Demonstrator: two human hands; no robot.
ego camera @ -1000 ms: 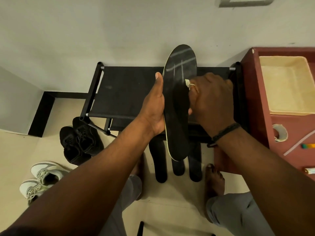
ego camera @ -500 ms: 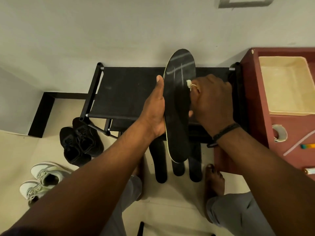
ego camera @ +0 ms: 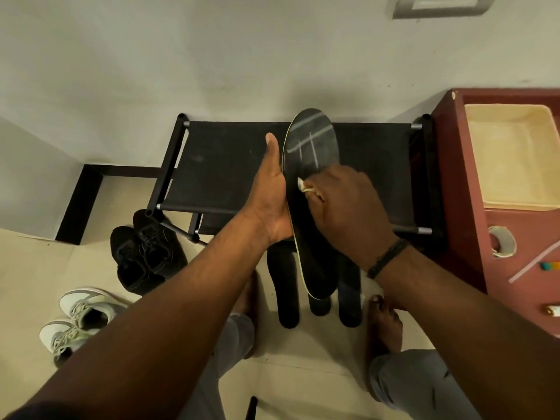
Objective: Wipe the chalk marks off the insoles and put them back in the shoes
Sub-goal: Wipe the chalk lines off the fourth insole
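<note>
My left hand (ego camera: pixel 272 195) grips the left edge of a black insole (ego camera: pixel 313 140), held upright over the black bench. White chalk lines cross its upper part. My right hand (ego camera: pixel 342 204) is closed on a small white cloth (ego camera: pixel 301 184) pressed against the insole's middle, below the marks. Three more black insoles (ego camera: pixel 288 292) lie on the floor under the held one, between my bare feet. A pair of black shoes (ego camera: pixel 145 253) sits on the floor at the left, with a pair of white-grey sneakers (ego camera: pixel 75 316) nearer to me.
A black fabric bench (ego camera: pixel 230 165) stands against the wall. At the right, a red-brown cabinet (ego camera: pixel 460 207) carries a cream tray (ego camera: pixel 512 156), a tape roll (ego camera: pixel 501 241) and small items.
The insole has dropped a little in view. My right hand with the cloth has shifted down and left across its middle.
</note>
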